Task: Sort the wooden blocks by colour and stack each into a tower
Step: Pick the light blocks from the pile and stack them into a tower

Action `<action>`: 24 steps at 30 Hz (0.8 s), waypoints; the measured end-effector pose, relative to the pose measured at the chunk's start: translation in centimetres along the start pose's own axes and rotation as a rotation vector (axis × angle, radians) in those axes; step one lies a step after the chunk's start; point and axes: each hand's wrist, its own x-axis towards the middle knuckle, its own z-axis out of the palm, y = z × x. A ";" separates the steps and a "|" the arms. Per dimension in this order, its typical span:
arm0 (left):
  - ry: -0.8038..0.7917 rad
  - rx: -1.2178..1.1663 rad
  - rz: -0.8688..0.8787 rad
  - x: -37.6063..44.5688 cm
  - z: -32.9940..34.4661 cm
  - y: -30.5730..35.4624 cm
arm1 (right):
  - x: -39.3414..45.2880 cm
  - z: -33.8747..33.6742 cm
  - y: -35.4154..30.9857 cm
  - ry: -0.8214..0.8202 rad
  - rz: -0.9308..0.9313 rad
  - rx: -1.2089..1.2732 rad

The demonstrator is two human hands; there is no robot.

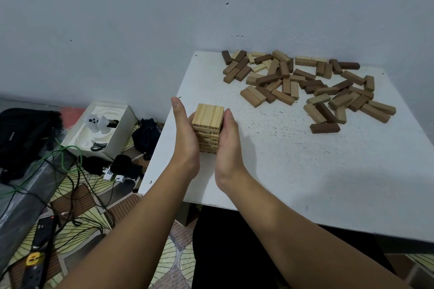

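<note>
Light-wood tower [208, 129] stood near desk's [305, 171] left edge, toward front. Left hand [185, 138] and right hand [227, 141] pressed flat vs. opposite sides, fingers straight, not curled. Judged light, stiff, smooth; layers liable to slide, so squeeze low and even. Mixed loose blocks [305, 87] lay at back, well apart; open room between.

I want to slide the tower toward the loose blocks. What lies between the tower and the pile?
Nothing but bare table and the right hand against the tower; the pile lies beyond, in the head view.
</note>
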 end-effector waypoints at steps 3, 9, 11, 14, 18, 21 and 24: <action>0.001 -0.011 0.006 0.0 0.0 -0.1 | 0.0 0.4 0.4 0.012 0.011 -0.010; 0.005 -0.004 0.001 0.0 0.0 -0.2 | 0.6 0.3 1.1 -0.003 0.011 0.050; -0.004 -0.003 -0.001 0.0 0.0 -0.1 | 0.7 0.1 1.0 -0.022 0.001 0.066; -0.018 0.027 -0.005 0.2 -0.4 -0.1 | 0.6 -0.1 0.9 -0.049 -0.005 0.063; 0.028 0.015 -0.001 1.0 -1.8 0.4 | 0.6 -0.9 0.4 -0.070 -0.011 0.017; 0.068 0.055 0.066 1.3 -2.6 1.5 | 1.0 -1.9 0.0 -0.053 -0.071 -0.021; 0.091 0.125 0.138 1.7 -2.6 3.3 | 1.1 -2.5 -1.7 -0.049 -0.105 -0.089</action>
